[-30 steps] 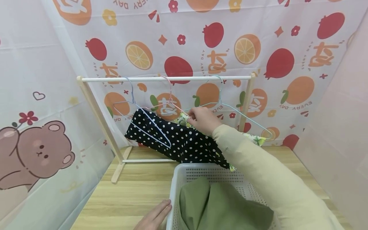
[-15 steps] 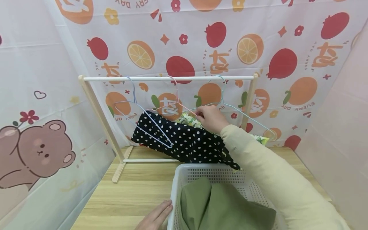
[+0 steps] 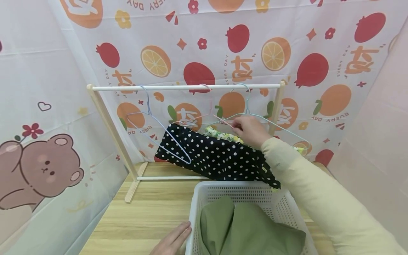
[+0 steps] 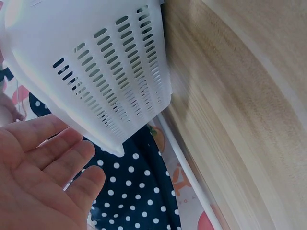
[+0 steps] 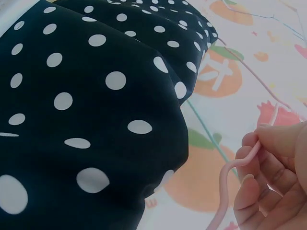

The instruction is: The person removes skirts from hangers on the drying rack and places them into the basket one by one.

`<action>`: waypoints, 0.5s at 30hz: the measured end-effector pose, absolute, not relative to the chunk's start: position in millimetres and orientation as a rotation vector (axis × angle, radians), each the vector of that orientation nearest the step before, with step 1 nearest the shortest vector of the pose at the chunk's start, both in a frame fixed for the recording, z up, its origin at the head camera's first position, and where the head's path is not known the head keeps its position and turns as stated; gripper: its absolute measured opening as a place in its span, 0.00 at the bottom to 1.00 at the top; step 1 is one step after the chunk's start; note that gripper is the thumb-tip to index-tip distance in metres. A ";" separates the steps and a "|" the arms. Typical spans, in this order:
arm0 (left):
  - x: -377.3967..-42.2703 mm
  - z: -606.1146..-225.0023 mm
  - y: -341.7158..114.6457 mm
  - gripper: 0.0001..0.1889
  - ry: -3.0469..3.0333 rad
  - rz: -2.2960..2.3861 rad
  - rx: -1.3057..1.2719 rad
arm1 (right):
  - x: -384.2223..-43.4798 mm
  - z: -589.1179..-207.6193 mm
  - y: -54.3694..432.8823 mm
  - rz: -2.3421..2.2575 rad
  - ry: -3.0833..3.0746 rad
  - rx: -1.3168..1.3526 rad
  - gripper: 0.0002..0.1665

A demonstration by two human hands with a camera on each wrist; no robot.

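My right hand pinches one arm of a pink hanger between thumb and fingers. The hanger's hook is over the white rail of a small wooden rack. From this hanger hangs a black garment with white polka dots, its lower right corner just above the basket's far rim. At the left side of a white perforated basket, the straight fingers of my left hand rest against the rim. In the left wrist view that hand shows spread fingers beside the basket wall.
A blue hanger hangs bare at the left of the rail, overlapping the dotted cloth. At the right hangs a teal hanger with a yellow-green floral garment, partly hidden. Green cloth lies in the basket on the wooden table.
My right hand has slid the pink hanger and the dotted garment to the right along the rail, toward the teal hanger. The left hand has stayed by the basket.
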State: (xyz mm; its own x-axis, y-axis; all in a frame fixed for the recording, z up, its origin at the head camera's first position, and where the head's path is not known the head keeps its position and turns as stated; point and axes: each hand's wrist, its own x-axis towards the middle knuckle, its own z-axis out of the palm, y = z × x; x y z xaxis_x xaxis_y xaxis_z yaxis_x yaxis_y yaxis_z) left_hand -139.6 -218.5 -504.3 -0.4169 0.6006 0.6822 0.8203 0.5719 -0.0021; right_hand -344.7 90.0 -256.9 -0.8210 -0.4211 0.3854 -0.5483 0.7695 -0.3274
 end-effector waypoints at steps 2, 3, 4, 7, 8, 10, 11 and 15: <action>-138.7 -504.2 -218.6 0.38 -2.168 -0.444 -1.121 | -344.1 -256.7 96.6 0.623 -2.675 0.747 0.07; -138.3 -504.0 -218.6 0.38 -2.169 -0.443 -1.117 | -344.0 -256.8 100.0 0.619 -2.677 0.741 0.07; -138.0 -504.1 -218.6 0.38 -2.172 -0.444 -1.112 | -343.5 -256.5 103.2 0.617 -2.678 0.732 0.07; -138.0 -504.1 -218.7 0.39 -2.170 -0.450 -1.119 | -342.8 -255.3 112.9 0.604 -2.676 0.707 0.06; -138.2 -504.1 -218.7 0.39 -2.167 -0.450 -1.121 | -342.6 -254.7 115.8 0.607 -2.679 0.697 0.06; -138.6 -503.9 -218.8 0.39 -2.163 -0.452 -1.129 | -342.7 -254.2 122.1 0.602 -2.680 0.693 0.05; -138.8 -503.8 -218.9 0.39 -2.160 -0.453 -1.136 | -343.3 -254.2 125.2 0.600 -2.681 0.693 0.05; -138.7 -502.4 -218.8 0.39 -2.165 -0.447 -1.142 | -345.1 -253.5 136.0 0.602 -2.699 0.681 0.04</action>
State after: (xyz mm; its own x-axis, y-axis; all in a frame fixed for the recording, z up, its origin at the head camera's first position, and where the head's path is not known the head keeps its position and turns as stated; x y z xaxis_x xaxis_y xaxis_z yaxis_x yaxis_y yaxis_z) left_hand -138.7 -218.8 -502.4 -0.4160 0.6069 0.6773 0.8256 0.5642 0.0015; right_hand -345.1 136.0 -253.5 -0.8454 -0.3824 0.3729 -0.5046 0.8006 -0.3232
